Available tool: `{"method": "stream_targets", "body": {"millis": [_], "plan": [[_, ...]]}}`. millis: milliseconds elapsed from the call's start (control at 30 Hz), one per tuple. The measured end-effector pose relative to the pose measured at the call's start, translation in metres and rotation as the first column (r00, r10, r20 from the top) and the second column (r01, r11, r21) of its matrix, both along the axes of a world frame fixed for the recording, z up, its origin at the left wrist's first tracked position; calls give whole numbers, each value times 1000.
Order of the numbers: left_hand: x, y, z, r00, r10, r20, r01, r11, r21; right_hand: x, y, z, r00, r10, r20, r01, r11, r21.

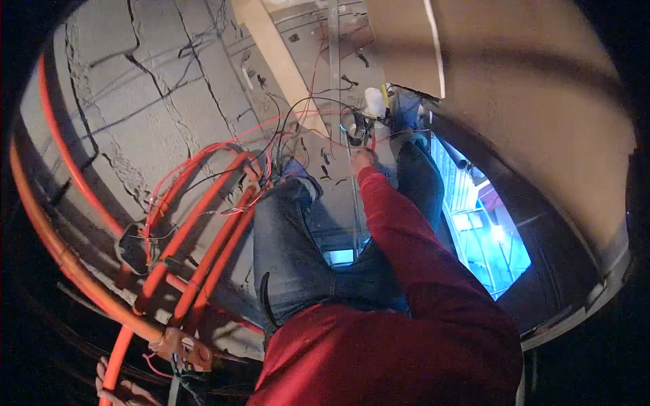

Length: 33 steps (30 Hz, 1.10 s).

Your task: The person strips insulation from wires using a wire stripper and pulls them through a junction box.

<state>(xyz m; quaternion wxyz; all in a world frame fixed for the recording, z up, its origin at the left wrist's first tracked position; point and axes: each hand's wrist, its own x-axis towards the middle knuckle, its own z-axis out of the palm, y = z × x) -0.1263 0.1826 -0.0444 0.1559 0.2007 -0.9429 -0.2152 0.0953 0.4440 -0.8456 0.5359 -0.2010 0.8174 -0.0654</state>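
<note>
At the lower left edge, my left hand [124, 390] has its fingers around an orange corrugated conduit [118, 355]. My right hand [362, 158], at the end of a red sleeve, reaches down between my legs. It is beside a slim red object [374, 141] and below a dark holder [357, 128] with a ring-like opening; whether it grips anything is too small to tell. Loose red and black wires [264, 152] spread between the conduits and that holder. An orange junction box [184, 350] with wires coming out is to the right of my left hand.
Several more orange conduits [203, 223] run along a cracked block wall [147, 96]. A dark round box [133, 248] has wires in it. A wooden plank [279, 56] leans at the top, near cable scraps. A brown board [518, 56] borders a bright opening [482, 228] at right.
</note>
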Motion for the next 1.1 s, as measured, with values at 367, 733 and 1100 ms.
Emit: {"method": "stream_targets", "body": {"millis": [367,733,1100], "plan": [[-5,-5,-19,982,140,-129,-143,990,-17,15,37,-88,954,-297,40,289,948,134],[-8,-10,-5,922,335,-196,-316,941,121,-5,64,-134,863,-497,87,474,858,196],[10,-47,18,980,-148,131,140,988,68,19,-34,-8,877,-399,269,365,916,169]]}}
